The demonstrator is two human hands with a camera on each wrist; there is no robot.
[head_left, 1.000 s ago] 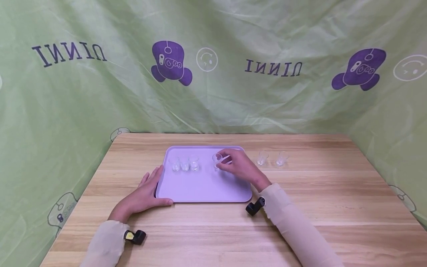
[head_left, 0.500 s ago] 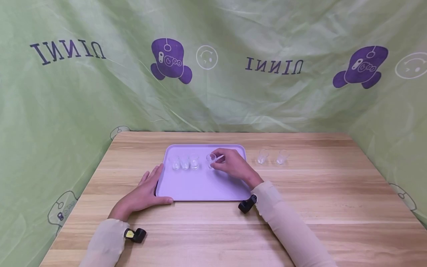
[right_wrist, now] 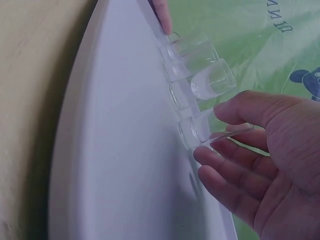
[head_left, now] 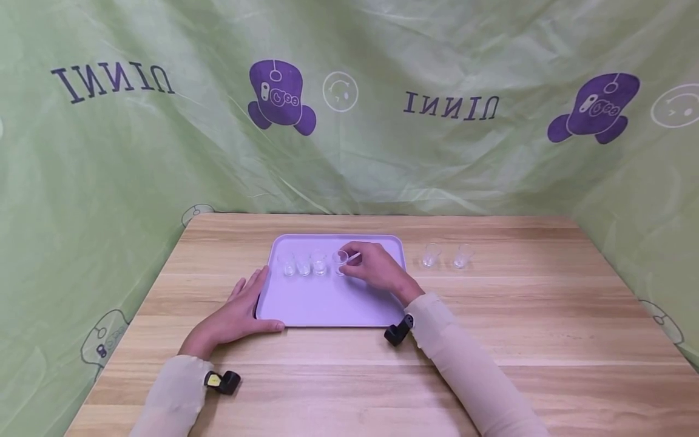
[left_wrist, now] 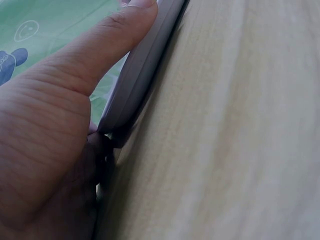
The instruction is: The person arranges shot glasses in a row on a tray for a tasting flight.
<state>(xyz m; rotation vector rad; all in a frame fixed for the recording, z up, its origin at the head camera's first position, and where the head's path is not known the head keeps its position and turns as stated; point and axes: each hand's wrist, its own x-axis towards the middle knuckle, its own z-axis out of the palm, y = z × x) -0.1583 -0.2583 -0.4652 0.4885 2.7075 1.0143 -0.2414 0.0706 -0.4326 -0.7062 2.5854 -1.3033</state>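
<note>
A lilac tray (head_left: 327, 306) lies on the wooden table. My right hand (head_left: 377, 267) pinches a small clear shot glass (head_left: 340, 257) between thumb and fingers, upright at the tray's far half. To its left stand three similar glasses (head_left: 304, 266) in a row; the right wrist view shows the held glass (right_wrist: 192, 131) just beside the nearest one (right_wrist: 182, 94). Whether its base touches the tray is hard to tell. My left hand (head_left: 235, 315) rests against the tray's near left corner, fingers straight along the left side, thumb (left_wrist: 107, 45) on the front rim.
Two more clear glasses, one (head_left: 431, 256) nearer the tray and another (head_left: 463, 257) farther right, stand on the table (head_left: 519, 328) right of the tray. A green printed curtain (head_left: 349, 158) hangs behind the table and along both sides.
My right hand has carried the shot glass leftward over the tray, up close to the row of three. The left hand keeps its place at the corner.
</note>
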